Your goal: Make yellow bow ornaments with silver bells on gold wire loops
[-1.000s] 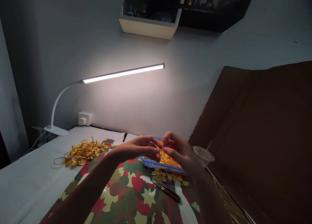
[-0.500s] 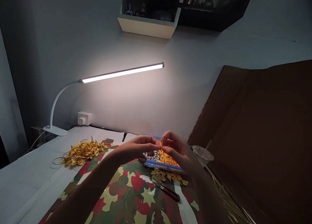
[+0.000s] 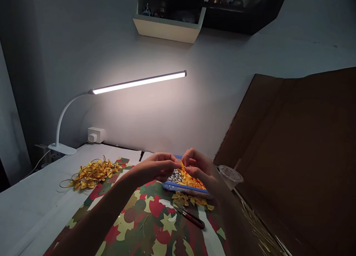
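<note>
My left hand point(image 3: 158, 167) and my right hand point(image 3: 199, 166) meet above a blue plastic tray point(image 3: 183, 187), their fingertips pinching a small gold ribbon piece point(image 3: 181, 164) between them. The tray holds silver beads point(image 3: 175, 176) and a heap of orange-gold ribbon bows point(image 3: 193, 180). The hands touch neither of these, and they hide the tray's far part. Several small gold bows point(image 3: 191, 200) lie just in front of the tray, below my right hand.
Red-handled scissors point(image 3: 190, 217) lie on a red-and-green patterned sheet point(image 3: 150, 219). A pile of gold bows with wire loops point(image 3: 93, 171) sits to the left. A clear plastic cup point(image 3: 230, 177) stands beside a brown cardboard panel point(image 3: 289, 152). A clamp lamp point(image 3: 139, 81) shines overhead.
My hands have risen slightly, showing more silver beads in the tray. The whole view has tilted a little. The ribbon piece stays pinched between my fingertips.
</note>
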A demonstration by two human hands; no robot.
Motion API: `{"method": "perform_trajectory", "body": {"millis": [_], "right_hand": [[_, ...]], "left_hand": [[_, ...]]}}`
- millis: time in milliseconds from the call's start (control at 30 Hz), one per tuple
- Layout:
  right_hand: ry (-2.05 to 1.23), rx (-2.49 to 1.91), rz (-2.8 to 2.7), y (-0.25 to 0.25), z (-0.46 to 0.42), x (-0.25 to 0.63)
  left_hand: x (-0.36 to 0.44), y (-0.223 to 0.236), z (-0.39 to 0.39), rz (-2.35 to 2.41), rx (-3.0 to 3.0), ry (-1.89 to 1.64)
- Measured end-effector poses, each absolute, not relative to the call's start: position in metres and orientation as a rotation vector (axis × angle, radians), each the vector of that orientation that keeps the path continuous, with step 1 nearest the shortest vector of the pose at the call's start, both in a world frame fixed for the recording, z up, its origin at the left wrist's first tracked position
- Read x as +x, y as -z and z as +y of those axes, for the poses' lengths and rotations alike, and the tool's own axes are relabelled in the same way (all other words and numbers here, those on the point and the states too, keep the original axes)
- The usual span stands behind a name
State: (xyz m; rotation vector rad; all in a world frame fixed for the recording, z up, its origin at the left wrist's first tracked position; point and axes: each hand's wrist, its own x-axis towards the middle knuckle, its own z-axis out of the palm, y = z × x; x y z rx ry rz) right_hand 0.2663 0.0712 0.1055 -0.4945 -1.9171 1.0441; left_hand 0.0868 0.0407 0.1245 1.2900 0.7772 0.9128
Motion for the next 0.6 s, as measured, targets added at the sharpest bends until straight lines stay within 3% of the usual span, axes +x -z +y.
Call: {"method": "perform_trajectory", "body": {"millis": [600], "right_hand": [[-0.635,-0.642,-2.085,-0.12,0.063,0.283]], "left_hand": [[0.084,-0.125,0.041,0.885,1.365,-0.859]]}}
